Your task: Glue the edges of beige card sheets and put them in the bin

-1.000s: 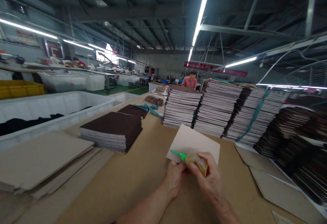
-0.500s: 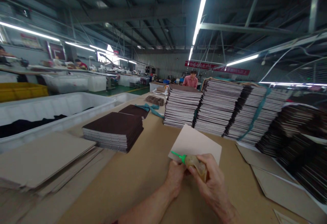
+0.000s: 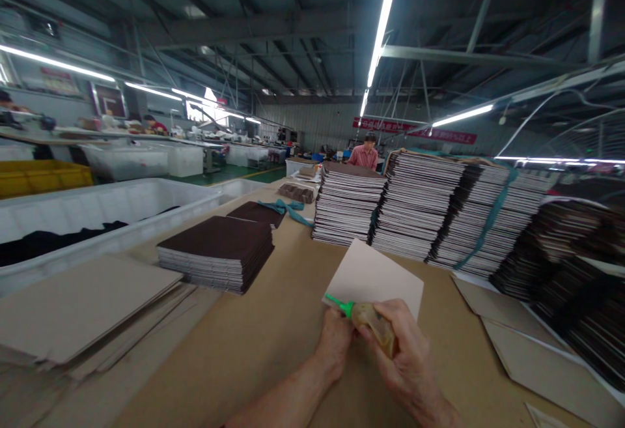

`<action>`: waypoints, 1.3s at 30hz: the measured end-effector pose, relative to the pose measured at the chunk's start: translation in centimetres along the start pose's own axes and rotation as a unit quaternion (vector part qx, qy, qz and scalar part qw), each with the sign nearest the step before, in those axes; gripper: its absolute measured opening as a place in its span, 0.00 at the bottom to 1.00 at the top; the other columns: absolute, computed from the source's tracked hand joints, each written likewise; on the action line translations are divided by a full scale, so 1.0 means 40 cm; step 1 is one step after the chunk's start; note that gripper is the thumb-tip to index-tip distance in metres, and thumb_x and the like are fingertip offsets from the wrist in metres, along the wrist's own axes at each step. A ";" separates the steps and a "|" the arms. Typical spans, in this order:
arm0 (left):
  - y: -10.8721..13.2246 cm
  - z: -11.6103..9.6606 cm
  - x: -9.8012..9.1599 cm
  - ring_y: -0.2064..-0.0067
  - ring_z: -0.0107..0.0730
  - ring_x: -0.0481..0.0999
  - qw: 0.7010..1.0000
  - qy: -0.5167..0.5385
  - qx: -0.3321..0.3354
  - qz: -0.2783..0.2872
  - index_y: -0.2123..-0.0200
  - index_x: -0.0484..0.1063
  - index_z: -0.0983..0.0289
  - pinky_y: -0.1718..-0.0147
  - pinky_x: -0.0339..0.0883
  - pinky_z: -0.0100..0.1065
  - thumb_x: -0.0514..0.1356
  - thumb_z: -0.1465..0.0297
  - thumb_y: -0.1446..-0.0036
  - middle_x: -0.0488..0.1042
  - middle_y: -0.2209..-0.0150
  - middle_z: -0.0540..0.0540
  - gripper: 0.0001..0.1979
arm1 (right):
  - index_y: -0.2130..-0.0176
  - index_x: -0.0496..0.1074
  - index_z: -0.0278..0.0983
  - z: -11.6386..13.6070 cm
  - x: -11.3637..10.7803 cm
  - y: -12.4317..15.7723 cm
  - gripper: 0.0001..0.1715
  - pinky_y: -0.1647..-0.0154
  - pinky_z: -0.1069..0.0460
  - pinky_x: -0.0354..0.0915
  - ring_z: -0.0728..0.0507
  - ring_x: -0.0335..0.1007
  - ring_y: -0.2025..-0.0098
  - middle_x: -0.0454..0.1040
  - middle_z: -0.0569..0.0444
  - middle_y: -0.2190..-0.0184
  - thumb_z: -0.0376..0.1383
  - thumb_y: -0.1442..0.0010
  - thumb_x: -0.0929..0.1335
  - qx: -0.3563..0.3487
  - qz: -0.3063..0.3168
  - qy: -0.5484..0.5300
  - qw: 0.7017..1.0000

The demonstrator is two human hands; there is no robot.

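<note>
My right hand [image 3: 403, 353] is wrapped round a small glue bottle [image 3: 374, 322] with a green nozzle that points left, its tip at the near left corner of a pale square card [image 3: 375, 275]. The card lies flat on the brown table [image 3: 254, 350]. My left hand [image 3: 334, 340] is curled just left of the bottle, fingers closed at the card's near edge; what it pinches is hidden.
A low pile of dark brown sheets [image 3: 217, 252] lies to the left. Tall tied stacks [image 3: 424, 203] stand behind the card and along the right. Grey boards [image 3: 83, 304] lie near left, a white bin [image 3: 97, 210] beyond. A person in pink [image 3: 364, 153] works far back.
The view has shifted slightly. My hands and the bottle have sunk a little toward the near edge of the card; the nozzle tip stays at the card's corner.
</note>
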State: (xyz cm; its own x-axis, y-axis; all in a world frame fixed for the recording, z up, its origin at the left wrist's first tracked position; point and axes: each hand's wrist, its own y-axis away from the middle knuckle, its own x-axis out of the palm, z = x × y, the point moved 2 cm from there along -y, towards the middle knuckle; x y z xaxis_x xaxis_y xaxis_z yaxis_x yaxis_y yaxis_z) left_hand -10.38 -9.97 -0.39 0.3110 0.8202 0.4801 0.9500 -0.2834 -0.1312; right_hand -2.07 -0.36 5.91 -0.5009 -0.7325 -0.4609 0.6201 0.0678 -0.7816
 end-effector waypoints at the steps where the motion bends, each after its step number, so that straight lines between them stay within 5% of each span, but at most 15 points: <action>1: 0.001 0.000 0.001 0.71 0.33 0.69 1.000 -0.007 -0.010 0.000 0.70 0.75 0.67 0.71 0.63 0.31 0.63 0.71 0.57 0.75 0.72 0.55 0.08 | 0.52 0.64 0.37 0.000 -0.001 0.001 0.13 0.64 0.50 0.65 0.43 0.64 0.60 0.65 0.49 0.61 0.35 0.37 0.66 -0.001 -0.006 0.004 1.000; 7: 0.007 -0.009 0.003 0.63 0.40 0.72 1.000 -0.001 0.016 -0.006 0.67 0.76 0.66 0.62 0.67 0.36 0.62 0.68 0.54 0.76 0.65 0.58 0.10 | 0.53 0.63 0.37 0.000 0.003 0.004 0.12 0.65 0.51 0.65 0.45 0.64 0.62 0.64 0.50 0.62 0.34 0.37 0.66 -0.010 0.011 -0.002 1.000; 17: -0.002 0.007 0.004 0.73 0.31 0.69 0.999 0.018 -0.043 -0.013 0.69 0.75 0.66 0.73 0.62 0.30 0.68 0.66 0.60 0.74 0.73 0.53 0.13 | 0.51 0.63 0.37 -0.004 -0.013 0.003 0.15 0.63 0.50 0.65 0.43 0.66 0.60 0.65 0.48 0.61 0.35 0.38 0.66 -0.022 -0.039 0.056 0.997; 22: 0.000 -0.001 0.003 0.69 0.34 0.70 1.000 0.009 -0.004 -0.008 0.72 0.75 0.67 0.67 0.65 0.33 0.64 0.67 0.56 0.75 0.70 0.55 0.09 | 0.53 0.64 0.38 0.001 -0.007 0.009 0.11 0.66 0.51 0.65 0.44 0.66 0.63 0.65 0.49 0.62 0.34 0.37 0.65 -0.023 0.013 0.040 0.999; 27: 0.008 -0.014 0.009 0.74 0.30 0.66 1.000 0.002 -0.022 -0.011 0.74 0.74 0.67 0.73 0.62 0.30 0.67 0.68 0.61 0.72 0.77 0.52 0.10 | 0.52 0.63 0.38 0.005 -0.009 0.010 0.13 0.66 0.51 0.65 0.43 0.66 0.62 0.65 0.48 0.61 0.34 0.37 0.66 -0.036 -0.025 0.062 0.997; 32: 0.009 -0.020 0.015 0.65 0.37 0.71 0.998 0.054 -0.007 -0.014 0.68 0.75 0.66 0.66 0.66 0.34 0.62 0.64 0.55 0.76 0.66 0.56 0.12 | 0.52 0.63 0.37 0.008 -0.001 0.010 0.12 0.66 0.51 0.65 0.44 0.66 0.64 0.64 0.49 0.61 0.34 0.36 0.64 -0.021 0.030 0.034 0.999; 36: 0.006 -0.008 0.011 0.74 0.29 0.68 0.999 0.006 -0.030 -0.009 0.71 0.75 0.68 0.73 0.63 0.29 0.68 0.66 0.58 0.73 0.75 0.53 0.12 | 0.52 0.63 0.36 0.000 -0.019 -0.002 0.14 0.64 0.52 0.65 0.45 0.65 0.61 0.65 0.49 0.60 0.34 0.38 0.67 -0.022 -0.033 0.043 0.998; 39: 0.004 0.007 0.007 0.71 0.32 0.71 0.999 0.019 -0.044 0.015 0.63 0.75 0.68 0.71 0.64 0.30 0.67 0.62 0.54 0.76 0.70 0.56 0.17 | 0.52 0.63 0.36 -0.005 -0.034 -0.010 0.15 0.61 0.52 0.65 0.45 0.65 0.59 0.65 0.49 0.60 0.34 0.38 0.67 -0.038 -0.085 0.071 0.993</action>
State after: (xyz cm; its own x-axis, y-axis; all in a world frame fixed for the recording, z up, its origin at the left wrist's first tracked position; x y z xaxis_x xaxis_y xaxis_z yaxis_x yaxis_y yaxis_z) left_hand -10.14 -9.65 -0.54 0.3363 0.7916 0.5101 0.9336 -0.3512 -0.0705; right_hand -1.77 0.74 6.75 -0.6771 -0.6358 -0.3706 0.4756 0.0062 -0.8796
